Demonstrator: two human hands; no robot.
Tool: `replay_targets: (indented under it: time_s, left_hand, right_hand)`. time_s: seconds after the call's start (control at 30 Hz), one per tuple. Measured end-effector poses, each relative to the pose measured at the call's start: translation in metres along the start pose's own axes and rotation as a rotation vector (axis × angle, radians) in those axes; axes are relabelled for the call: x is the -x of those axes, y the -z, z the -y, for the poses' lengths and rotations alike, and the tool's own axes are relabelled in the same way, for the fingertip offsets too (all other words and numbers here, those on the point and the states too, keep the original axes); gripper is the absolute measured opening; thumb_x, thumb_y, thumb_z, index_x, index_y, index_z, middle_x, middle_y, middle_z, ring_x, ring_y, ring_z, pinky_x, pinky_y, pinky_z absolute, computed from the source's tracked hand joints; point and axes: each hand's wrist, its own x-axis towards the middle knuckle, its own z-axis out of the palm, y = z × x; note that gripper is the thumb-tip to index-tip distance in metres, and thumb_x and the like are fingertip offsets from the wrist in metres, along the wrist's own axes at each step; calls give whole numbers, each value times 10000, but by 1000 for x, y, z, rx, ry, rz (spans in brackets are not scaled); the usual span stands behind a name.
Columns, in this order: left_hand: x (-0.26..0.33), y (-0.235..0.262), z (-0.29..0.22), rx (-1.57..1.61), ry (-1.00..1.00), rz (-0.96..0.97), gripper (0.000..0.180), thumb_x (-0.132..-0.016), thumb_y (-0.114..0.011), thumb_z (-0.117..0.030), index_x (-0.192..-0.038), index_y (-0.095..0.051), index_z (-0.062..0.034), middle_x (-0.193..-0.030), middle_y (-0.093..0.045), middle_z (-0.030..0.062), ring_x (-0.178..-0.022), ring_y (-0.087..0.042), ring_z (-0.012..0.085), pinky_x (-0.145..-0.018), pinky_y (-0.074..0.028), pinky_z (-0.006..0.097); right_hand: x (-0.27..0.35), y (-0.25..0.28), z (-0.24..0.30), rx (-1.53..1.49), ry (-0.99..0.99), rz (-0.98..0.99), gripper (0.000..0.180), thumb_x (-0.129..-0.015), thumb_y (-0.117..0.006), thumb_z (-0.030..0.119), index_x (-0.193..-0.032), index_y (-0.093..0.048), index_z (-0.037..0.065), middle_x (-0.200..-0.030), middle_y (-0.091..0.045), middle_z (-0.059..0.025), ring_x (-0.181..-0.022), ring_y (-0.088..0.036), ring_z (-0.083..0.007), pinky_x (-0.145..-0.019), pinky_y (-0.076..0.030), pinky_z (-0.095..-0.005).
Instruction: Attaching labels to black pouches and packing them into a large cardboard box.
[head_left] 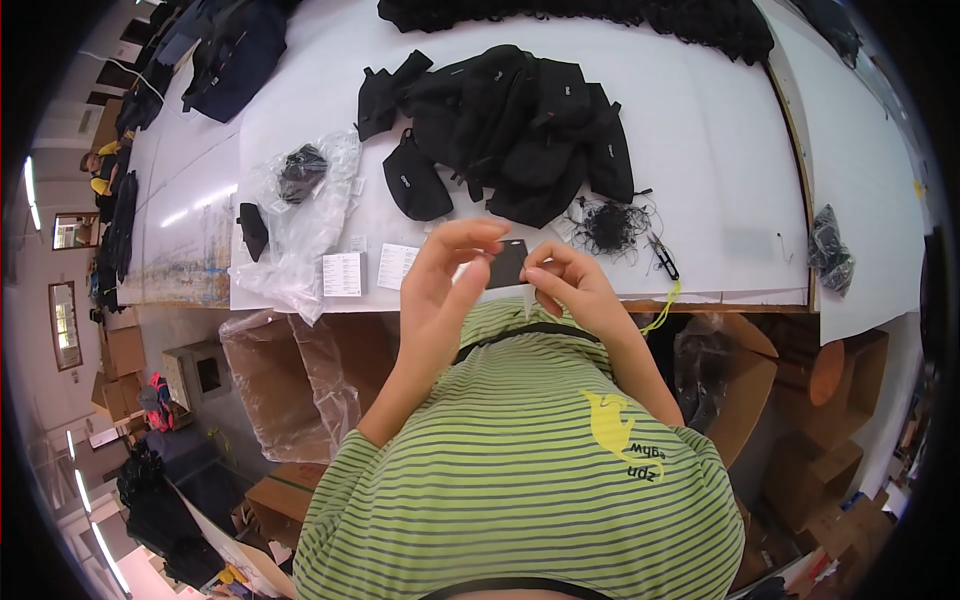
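Just above the table's front edge, a small dark hang tag (511, 262) with a small hole near its top is held in front of me. The thumb and fingertips of my right hand (580, 290) pinch its right edge. A thin pale strip hangs below these fingers; I cannot make out what it is. My left hand (440, 285) is at the tag's left side, thumb and fingers apart and curved; whether it touches the tag is unclear. Beyond both hands lies a heap of black fabric pouches (520, 130), and one pouch (415, 180) sits at its near left.
Two stacks of white printed cards (345, 274) (398, 266) and clear plastic bags (310, 230) lie left of my hands. To the right are tangled black strings (610, 228) and thread snips (663, 258) on a yellow cord. Cardboard boxes (275, 375) stand below the white table (700, 200).
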Motion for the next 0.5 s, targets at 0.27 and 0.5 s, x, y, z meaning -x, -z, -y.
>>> replay_targets:
  time_s: [0.27, 0.5]
  left_hand:
    - [5, -12, -120, 821, -426, 1189, 479, -926, -417, -492, -1331, -485, -245, -1448, -365, 26, -1356, -266, 342, -1131, -7, 485]
    - [-2, -19, -120, 1125, -337, 1339, 322, -949, -429, -246, -1227, -588, -271, -1427, -399, -20, -1363, -283, 253, -1131, -106, 445]
  right_hand:
    - [4, -1, 3, -113, 19, -111, 124, -918, -546, 155, -894, -553, 34, -571, -460, 29, -482, -401, -34, -454, -290, -189]
    - [3, 6, 0, -229, -1, -4, 114, -912, -547, 148, -899, -549, 35, -671, -513, 13, -476, -419, -47, -454, -311, -197]
